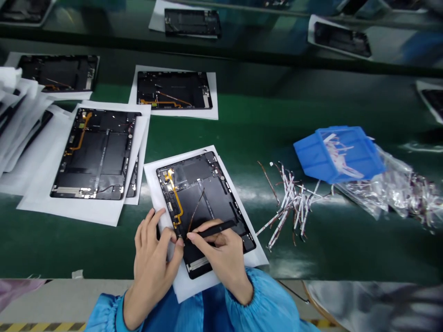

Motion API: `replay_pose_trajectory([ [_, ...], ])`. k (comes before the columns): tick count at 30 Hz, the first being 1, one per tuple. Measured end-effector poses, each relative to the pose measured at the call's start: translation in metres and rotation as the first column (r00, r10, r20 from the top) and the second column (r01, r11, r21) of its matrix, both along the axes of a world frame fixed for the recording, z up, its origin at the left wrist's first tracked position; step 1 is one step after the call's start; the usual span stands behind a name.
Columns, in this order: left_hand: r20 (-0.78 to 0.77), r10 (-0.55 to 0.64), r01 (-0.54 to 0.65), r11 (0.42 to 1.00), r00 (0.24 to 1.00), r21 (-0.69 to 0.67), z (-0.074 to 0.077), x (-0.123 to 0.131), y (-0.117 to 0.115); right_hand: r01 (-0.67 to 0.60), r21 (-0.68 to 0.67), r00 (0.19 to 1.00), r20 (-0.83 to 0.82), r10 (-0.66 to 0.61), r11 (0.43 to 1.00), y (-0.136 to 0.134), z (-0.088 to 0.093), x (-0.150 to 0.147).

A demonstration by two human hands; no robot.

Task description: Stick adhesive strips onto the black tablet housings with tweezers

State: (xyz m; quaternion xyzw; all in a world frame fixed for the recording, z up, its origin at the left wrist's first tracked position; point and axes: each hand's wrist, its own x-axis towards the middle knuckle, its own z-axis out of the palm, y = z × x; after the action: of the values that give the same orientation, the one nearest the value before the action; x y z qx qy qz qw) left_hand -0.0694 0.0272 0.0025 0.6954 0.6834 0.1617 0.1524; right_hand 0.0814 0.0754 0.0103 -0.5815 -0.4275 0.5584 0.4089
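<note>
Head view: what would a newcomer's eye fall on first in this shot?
First, the bare hands at bottom centre: the left hand rests at the edge of a black tablet housing on white paper, and the right hand holds a slim black tool against it. To the right, a bright blue plastic tray sits beside a heap of white-wrapped cables.

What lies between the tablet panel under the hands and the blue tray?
In the head view, a loose pile of thin white-wrapped cables lies between the tablet panel and the blue plastic tray.
</note>
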Motion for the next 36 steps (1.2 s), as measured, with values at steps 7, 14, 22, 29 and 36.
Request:
replay_pose_trajectory([
  [7,-0.024,0.007,-0.007,1.0,1.0,0.002,-0.006,0.001,-0.005,-0.045,0.096,0.996,-0.067,0.051,0.994,-0.002,-0.004,0.0],
  [14,0.168,-0.125,0.131,0.991,0.978,-0.025,0.006,-0.017,-0.016,-0.142,0.499,0.989,0.099,0.107,0.855,-0.021,0.007,0.003],
  [22,0.535,-0.15,0.273,0.949,0.831,-0.16,0.016,-0.031,-0.039,-0.658,0.162,0.526,0.798,0.294,0.735,-0.012,0.006,-0.001],
  [29,0.3,-0.229,0.279,0.951,0.926,-0.134,0.015,-0.018,-0.045,-0.67,0.126,0.575,0.711,0.404,0.731,-0.011,0.004,0.006],
  [36,0.266,-0.079,0.117,0.985,0.961,-0.129,0.009,-0.011,-0.047,-0.595,0.144,0.679,0.617,0.399,0.79,-0.01,0.005,0.006],
])
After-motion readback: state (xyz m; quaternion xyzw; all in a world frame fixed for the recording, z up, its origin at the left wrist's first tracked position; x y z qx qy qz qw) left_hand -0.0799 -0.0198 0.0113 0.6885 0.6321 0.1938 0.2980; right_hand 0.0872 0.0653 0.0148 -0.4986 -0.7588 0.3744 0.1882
